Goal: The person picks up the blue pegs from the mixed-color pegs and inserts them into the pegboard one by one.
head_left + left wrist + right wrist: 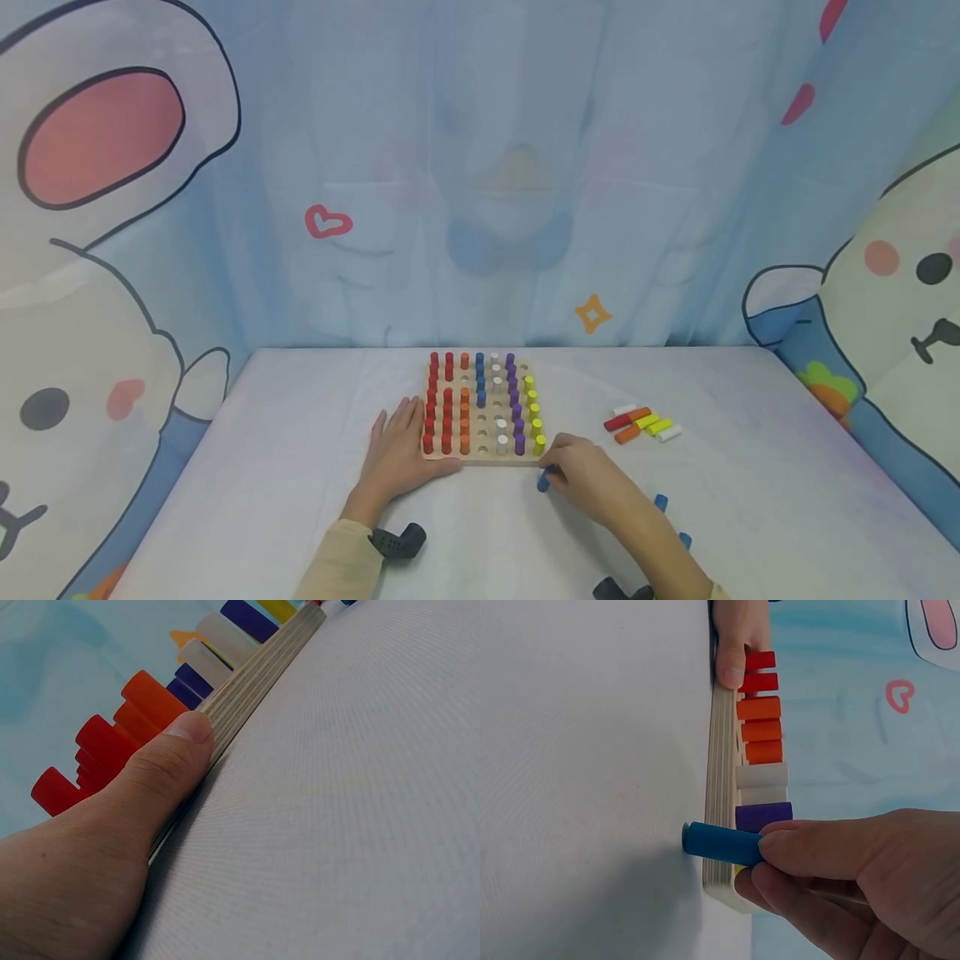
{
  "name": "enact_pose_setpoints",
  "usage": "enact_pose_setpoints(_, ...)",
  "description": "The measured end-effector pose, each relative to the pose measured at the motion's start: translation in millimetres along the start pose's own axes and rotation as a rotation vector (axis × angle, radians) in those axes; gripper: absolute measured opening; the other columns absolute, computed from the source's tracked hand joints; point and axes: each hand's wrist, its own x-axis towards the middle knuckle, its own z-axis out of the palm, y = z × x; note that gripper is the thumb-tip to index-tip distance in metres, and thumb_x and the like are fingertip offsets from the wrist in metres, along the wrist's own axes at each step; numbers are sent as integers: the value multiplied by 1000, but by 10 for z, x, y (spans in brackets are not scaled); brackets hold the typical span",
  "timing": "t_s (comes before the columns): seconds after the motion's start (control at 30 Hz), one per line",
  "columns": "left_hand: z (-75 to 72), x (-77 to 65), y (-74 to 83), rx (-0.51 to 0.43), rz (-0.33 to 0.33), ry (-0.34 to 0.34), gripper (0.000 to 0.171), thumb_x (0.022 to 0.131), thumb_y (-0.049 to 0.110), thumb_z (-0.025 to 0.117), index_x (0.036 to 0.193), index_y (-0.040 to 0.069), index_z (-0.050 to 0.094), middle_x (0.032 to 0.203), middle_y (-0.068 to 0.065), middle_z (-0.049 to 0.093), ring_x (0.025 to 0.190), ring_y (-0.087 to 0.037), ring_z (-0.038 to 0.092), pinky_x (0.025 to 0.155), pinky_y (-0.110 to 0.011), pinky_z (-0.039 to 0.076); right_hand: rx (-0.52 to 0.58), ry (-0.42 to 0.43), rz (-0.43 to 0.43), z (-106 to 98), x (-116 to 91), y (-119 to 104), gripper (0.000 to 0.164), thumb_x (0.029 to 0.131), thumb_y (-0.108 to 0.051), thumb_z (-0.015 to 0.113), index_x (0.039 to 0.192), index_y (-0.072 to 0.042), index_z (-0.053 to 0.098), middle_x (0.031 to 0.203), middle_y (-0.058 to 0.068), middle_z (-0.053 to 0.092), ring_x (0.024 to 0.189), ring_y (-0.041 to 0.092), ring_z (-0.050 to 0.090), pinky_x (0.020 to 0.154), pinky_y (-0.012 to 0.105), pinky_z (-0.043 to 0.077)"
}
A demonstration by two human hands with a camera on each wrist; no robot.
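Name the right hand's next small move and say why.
Probably carry the blue peg over the board toward an empty hole in the column of standing blue pegs: the right hand pinches it in front of the board, and that column's near holes are unfilled.

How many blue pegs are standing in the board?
4, in one column of the pegboard: one blue peg in the farthest row, then a second, third and fourth in front. None seems fully hidden.
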Motion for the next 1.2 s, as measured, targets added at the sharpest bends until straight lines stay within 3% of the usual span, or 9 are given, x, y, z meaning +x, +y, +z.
enact_pose_setpoints(0.27,26,22,-13,13,7,7,120,65,82,59,150,6,25,157,-10,25,147,-26,18,119,-52,10,-16,31,-60,22,4,-34,17,81,-10,74,97,-11,73,89,-4,64,86,12,63,77,31,57)
enact_pose_setpoints(0.57,49,28,-13,9,20,24,120,64,82,59,150,7,25,157,-8,27,147,-25,19,119,-53,11,49,69,-50,-1,19,-99,13,78,-12,77,88,-16,69,78,-9,60,74,4,57,71,25,55)
enact_pose_setpoints(0.9,51,32,-42,6,15,29,121,64,83,58,150,5,25,157,-9,26,147,-25,18,119,-51,9,88,228,-127,-55,122,-231,14,77,-10,78,87,-15,69,83,-6,64,76,4,60,70,21,56)
enact_pose_setpoints(1.2,59,31,-55,19,21,38,120,64,84,57,150,5,26,157,-9,27,146,-26,20,119,-52,11,153,292,-124,-61,204,-328,19,77,-9,78,92,-13,68,88,-3,65,83,9,65,73,24,58)
